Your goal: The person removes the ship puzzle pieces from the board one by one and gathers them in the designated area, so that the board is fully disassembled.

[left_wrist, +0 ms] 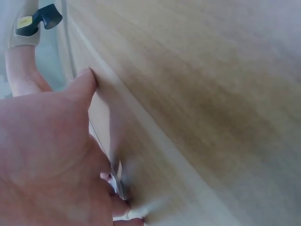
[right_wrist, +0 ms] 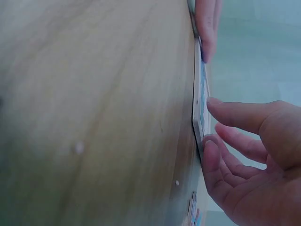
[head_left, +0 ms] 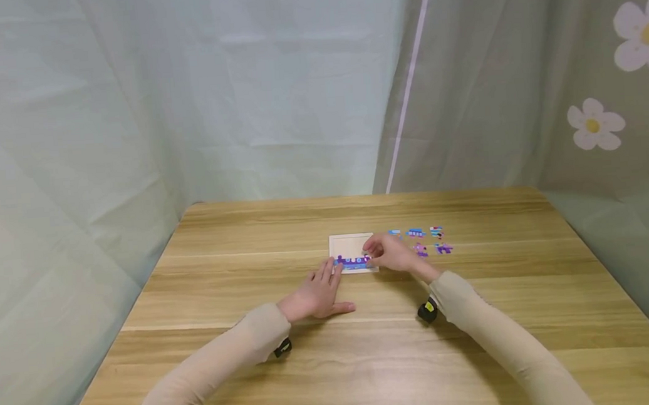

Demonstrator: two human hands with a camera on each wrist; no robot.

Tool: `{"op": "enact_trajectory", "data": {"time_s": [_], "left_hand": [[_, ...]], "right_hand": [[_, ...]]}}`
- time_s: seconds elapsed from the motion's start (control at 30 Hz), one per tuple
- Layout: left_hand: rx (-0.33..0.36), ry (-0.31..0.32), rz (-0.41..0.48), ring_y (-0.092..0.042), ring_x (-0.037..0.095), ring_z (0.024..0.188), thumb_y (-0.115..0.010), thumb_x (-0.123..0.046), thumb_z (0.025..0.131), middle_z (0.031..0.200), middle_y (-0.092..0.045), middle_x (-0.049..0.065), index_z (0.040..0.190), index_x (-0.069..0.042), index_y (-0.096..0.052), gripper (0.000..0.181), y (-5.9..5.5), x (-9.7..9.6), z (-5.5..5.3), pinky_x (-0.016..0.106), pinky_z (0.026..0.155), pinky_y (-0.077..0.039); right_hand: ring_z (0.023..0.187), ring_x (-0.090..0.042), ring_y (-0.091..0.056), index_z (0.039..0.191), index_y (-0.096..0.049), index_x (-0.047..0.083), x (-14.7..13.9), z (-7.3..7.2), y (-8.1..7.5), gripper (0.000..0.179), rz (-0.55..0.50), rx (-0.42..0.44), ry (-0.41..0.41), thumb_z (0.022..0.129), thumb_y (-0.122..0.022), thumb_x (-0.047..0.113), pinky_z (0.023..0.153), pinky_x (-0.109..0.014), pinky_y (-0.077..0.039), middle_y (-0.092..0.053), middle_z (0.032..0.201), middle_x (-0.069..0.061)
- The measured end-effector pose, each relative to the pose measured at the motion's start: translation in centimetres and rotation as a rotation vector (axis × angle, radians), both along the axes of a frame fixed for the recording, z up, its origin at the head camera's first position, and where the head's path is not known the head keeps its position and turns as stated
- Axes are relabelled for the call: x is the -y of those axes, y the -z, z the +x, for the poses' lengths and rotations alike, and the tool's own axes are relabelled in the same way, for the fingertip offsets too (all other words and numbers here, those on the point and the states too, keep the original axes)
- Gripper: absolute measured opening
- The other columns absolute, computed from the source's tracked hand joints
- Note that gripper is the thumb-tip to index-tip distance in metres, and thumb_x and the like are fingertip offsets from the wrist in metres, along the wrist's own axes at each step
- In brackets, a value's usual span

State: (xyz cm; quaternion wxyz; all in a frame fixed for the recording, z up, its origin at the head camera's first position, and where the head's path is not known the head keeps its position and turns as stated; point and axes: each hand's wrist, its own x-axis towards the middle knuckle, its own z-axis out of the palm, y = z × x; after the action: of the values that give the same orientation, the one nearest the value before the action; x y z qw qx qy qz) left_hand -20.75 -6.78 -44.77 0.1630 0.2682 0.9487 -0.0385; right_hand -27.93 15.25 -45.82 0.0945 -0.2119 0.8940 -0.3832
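Note:
A shallow puzzle tray [head_left: 352,236] with a pale rim lies on the table, with a row of purple and blue jigsaw pieces [head_left: 354,264] along its near side. My left hand [head_left: 322,290] lies palm down with straight fingers, their tips on the tray's left near corner and the thumb out on the table. At the row's right end, my right hand [head_left: 391,254] holds a purple-and-white puzzle piece [head_left: 367,258] between bent thumb and fingers, low against the tray. The right wrist view shows this thumb and fingers [right_wrist: 212,153] at the tray edge [right_wrist: 194,101]; the fingers partly hide the piece.
Several loose puzzle pieces [head_left: 415,233] lie to the right of the tray, some partly behind the right hand. The wooden table [head_left: 247,233] ends at a hanging curtain [head_left: 272,106] at the back and sides.

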Motion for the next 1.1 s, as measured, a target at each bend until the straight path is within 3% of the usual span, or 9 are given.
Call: {"op": "enact_trajectory", "data": {"time_s": [0.23, 0.43, 0.57, 0.73, 0.9, 1.1], "left_hand": [[0.011, -0.006, -0.045, -0.013, 0.033, 0.15, -0.039, -0.07, 0.091, 0.162, -0.007, 0.021, 0.155, -0.002, -0.009, 0.098, -0.1, -0.3, -0.2, 0.046, 0.118, -0.028], [0.014, -0.002, -0.037, -0.011, 0.034, 0.15, -0.044, -0.07, 0.089, 0.161, -0.007, 0.022, 0.155, -0.002, -0.008, 0.102, -0.4, -0.4, -0.5, 0.045, 0.12, -0.025], [0.012, 0.071, 0.008, -0.009, 0.035, 0.15, -0.049, -0.069, 0.087, 0.161, -0.006, 0.023, 0.155, -0.003, -0.009, 0.103, -0.7, -0.3, -1.0, 0.045, 0.121, -0.021], [0.094, 0.176, 0.054, -0.005, 0.034, 0.151, -0.053, -0.063, 0.089, 0.162, -0.003, 0.02, 0.156, -0.005, -0.007, 0.1, -1.0, -0.2, -2.2, 0.046, 0.122, -0.017], [0.171, 0.193, 0.062, -0.002, 0.03, 0.151, -0.052, -0.063, 0.09, 0.164, 0.001, 0.014, 0.156, -0.009, -0.003, 0.099, -0.8, 0.0, -3.0, 0.044, 0.123, -0.015], [0.169, 0.198, 0.066, -0.001, 0.029, 0.152, -0.052, -0.062, 0.09, 0.164, 0.001, 0.013, 0.157, -0.01, -0.003, 0.098, -0.7, -0.4, -3.0, 0.043, 0.123, -0.017]], "right_hand": [[0.089, -0.024, -0.066, 0.105, -0.067, -0.003, 0.7, 0.1, -0.2, 0.028, 0.046, -0.019, -0.025, 0.078, -0.075, -0.001, 0.084, -0.036, -0.057, -0.07, 0.1, -0.016], [0.095, -0.026, -0.067, 0.106, -0.068, 0.0, 1.0, 0.2, -0.4, 0.029, 0.086, 0.026, -0.012, 0.078, -0.075, 0.001, 0.088, -0.038, -0.055, -0.07, 0.104, -0.014], [0.096, -0.029, -0.067, 0.107, -0.067, -0.002, 1.1, 0.1, -0.6, 0.031, 0.098, 0.039, -0.034, 0.078, -0.075, 0.0, 0.089, -0.039, -0.056, -0.07, 0.106, -0.017], [0.097, -0.03, -0.067, 0.107, -0.067, -0.003, 1.1, -0.2, -0.7, 0.029, 0.109, 0.033, -0.046, 0.079, -0.074, 0.0, 0.09, -0.039, -0.055, -0.07, 0.106, -0.019], [0.095, -0.028, -0.068, 0.105, -0.067, -0.003, 1.1, -0.2, -0.7, 0.028, 0.143, 0.019, -0.043, 0.079, -0.075, 0.001, 0.089, -0.038, -0.056, -0.071, 0.103, -0.018], [0.093, -0.026, -0.066, 0.102, -0.067, -0.003, 0.9, -0.5, -0.9, 0.027, 0.199, 0.005, -0.042, 0.078, -0.077, 0.004, 0.089, -0.036, -0.055, -0.071, 0.099, -0.016]]}}
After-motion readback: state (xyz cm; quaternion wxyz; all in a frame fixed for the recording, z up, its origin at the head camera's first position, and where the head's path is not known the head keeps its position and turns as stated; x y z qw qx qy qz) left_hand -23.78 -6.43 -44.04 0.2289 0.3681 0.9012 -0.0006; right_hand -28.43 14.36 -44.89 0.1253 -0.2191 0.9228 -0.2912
